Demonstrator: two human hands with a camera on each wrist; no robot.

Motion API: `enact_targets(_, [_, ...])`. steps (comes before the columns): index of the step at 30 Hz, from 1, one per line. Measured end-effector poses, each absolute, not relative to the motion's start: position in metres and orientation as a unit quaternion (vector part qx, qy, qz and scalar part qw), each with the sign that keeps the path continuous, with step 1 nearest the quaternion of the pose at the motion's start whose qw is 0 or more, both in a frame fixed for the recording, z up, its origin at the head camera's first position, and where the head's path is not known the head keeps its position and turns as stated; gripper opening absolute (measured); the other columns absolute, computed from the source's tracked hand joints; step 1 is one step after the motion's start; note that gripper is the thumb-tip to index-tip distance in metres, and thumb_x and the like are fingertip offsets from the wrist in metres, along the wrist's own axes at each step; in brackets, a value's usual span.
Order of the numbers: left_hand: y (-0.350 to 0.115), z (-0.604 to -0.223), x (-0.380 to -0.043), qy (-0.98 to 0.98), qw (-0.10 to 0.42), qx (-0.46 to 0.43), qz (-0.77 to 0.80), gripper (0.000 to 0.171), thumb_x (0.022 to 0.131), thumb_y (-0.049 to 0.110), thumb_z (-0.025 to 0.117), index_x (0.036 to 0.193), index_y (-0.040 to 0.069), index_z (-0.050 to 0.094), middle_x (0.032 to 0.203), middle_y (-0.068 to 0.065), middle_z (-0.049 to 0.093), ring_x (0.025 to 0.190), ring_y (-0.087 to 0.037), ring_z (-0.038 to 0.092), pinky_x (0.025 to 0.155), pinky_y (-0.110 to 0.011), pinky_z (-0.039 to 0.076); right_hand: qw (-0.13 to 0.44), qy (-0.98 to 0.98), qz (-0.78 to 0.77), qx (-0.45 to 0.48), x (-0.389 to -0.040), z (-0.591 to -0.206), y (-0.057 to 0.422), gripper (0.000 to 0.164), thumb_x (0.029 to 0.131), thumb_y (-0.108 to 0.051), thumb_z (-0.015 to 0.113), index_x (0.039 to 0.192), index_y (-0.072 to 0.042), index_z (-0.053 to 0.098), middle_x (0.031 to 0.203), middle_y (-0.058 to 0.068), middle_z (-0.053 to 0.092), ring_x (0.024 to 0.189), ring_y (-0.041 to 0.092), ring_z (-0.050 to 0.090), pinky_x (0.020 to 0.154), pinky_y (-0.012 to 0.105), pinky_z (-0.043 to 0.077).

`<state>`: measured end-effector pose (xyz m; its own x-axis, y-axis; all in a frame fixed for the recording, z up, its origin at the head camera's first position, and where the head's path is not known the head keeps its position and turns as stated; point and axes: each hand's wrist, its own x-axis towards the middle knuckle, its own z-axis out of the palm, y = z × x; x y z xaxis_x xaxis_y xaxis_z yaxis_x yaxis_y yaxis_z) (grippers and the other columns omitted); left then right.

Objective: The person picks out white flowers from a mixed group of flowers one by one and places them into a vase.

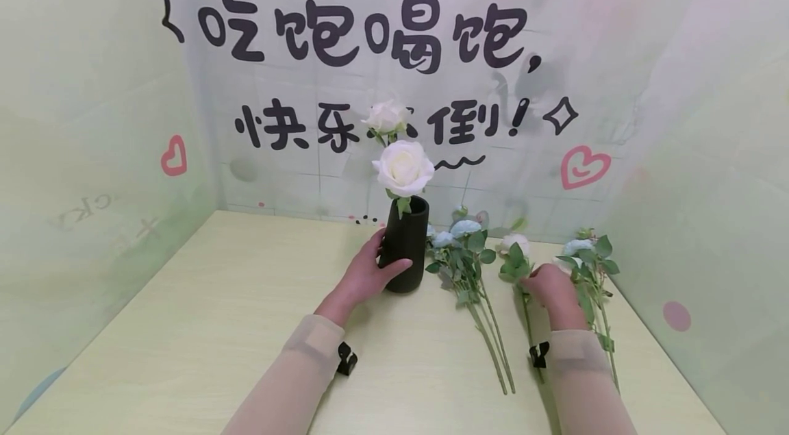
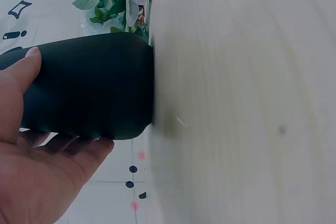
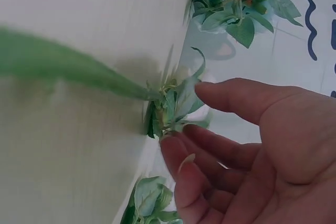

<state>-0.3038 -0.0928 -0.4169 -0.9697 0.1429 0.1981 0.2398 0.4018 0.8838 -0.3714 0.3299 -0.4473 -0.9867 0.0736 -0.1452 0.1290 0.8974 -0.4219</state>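
Closest to me, two pale sleeves reach over the worktop, a black clip beside each cuff. I have the right hand at the leaves of a loose white rose, thumb and fingers standing apart either side of the foliage; I can't tell how much they touch it. The left hand holds a black vase, thumb on one side, fingers on the other, and I see its base on the worktop. Two white roses rise from the vase. Blue-flowered stems lie between vase and loose rose, with more leafy stems right of the right hand. Behind everything, I see a backdrop with black Chinese lettering.
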Motion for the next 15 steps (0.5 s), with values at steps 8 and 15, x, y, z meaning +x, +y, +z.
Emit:
enact_targets(8, [-0.092,-0.416,-0.304,-0.835,0.038,-0.108,-0.538,0.09,0.102,0.038,0.08,0.172,0.007,0.032,0.171,-0.022,0.046,0.156,-0.047,0.048,0.128,-0.061,0.042,0.098,0.969,-0.225,0.043,-0.355,-0.44,0.315,0.034,0.089,-0.022,0.077,0.059,-0.014,0.062,0.053,0.002,0.06,0.05,0.018,0.056,0.055,0.033,0.045])
enact_targets(15, [-0.092,-0.416,-0.304,-0.835,0.041,-0.108,-0.539,0.089,0.103,0.037,0.08,0.172,0.006,0.032,0.171,-0.022,0.045,0.156,-0.047,0.047,0.128,-0.062,0.042,0.091,0.971,-0.22,0.025,-0.367,-0.455,0.325,0.029,0.085,-0.016,0.076,0.058,-0.011,0.068,0.052,0.003,0.062,0.048,0.019,0.054,0.053,0.035,0.045])
